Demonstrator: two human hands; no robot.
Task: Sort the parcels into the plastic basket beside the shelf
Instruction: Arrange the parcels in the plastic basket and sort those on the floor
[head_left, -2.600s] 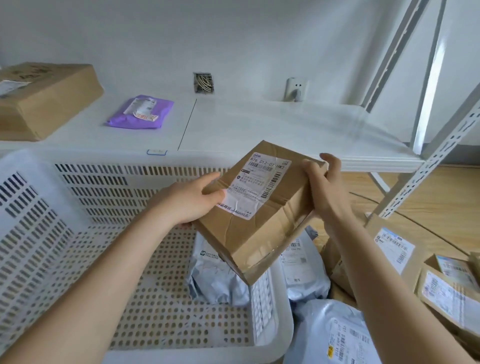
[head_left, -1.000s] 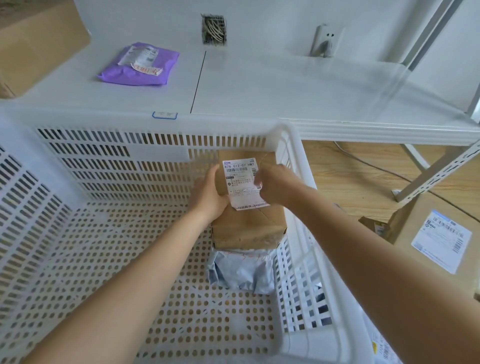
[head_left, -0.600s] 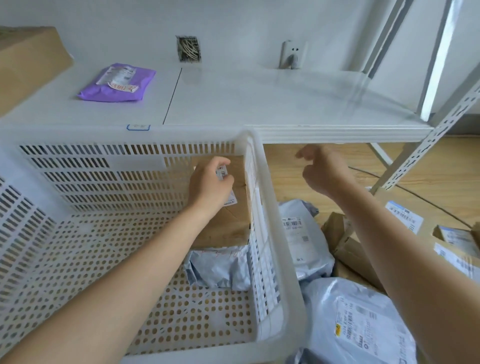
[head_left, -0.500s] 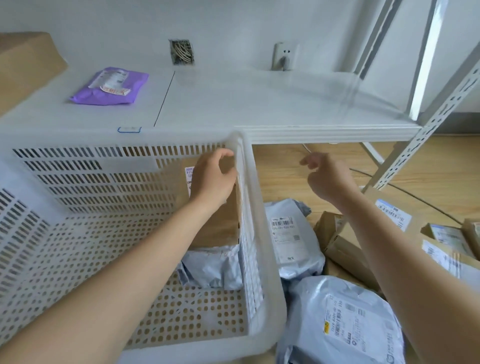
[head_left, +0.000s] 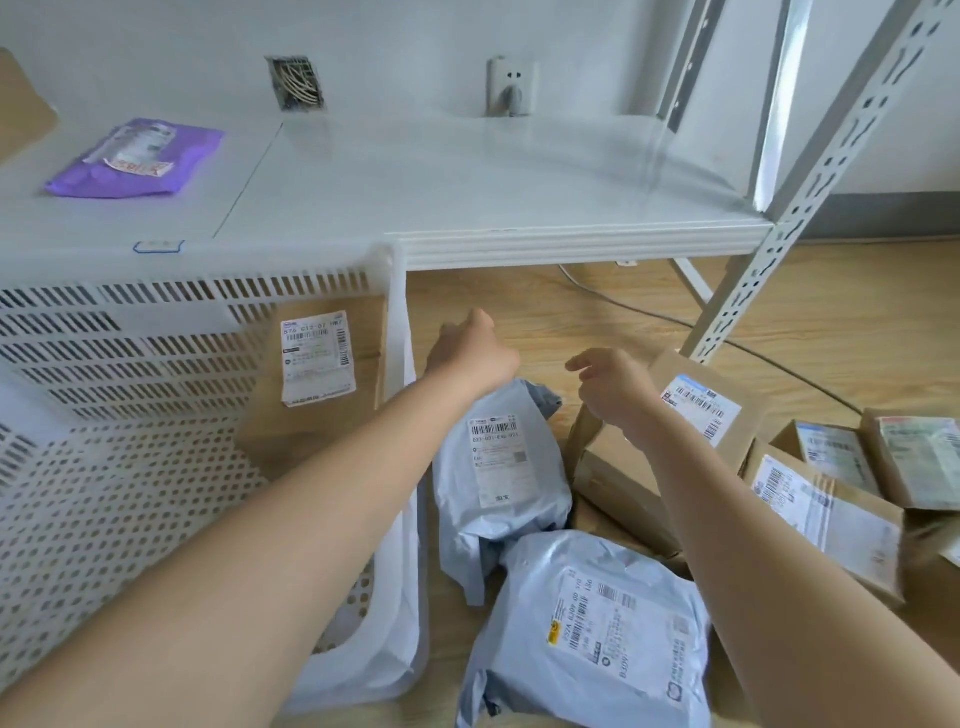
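The white perforated plastic basket (head_left: 104, 493) stands on the floor at the left, in front of the shelf. A brown cardboard parcel (head_left: 322, 374) with a white label leans upright in its far right corner. My left hand (head_left: 475, 351) hovers just outside the basket's right wall, fingers loosely curled, holding nothing. My right hand (head_left: 610, 387) hangs above the floor parcels, fingers apart and empty. Below them lie a grey poly mailer (head_left: 498, 478) and a larger grey mailer (head_left: 597, 634).
Several brown cardboard parcels (head_left: 821, 499) lie on the wooden floor at the right. A purple mailer (head_left: 137, 158) rests on the white shelf (head_left: 467, 182). A perforated metal shelf upright (head_left: 810, 171) slants down at the right, with a cable on the floor behind it.
My left hand let go of the brown parcel and moved out of the basket to the right. My right hand dropped towards the floor parcels. The view shifted right.
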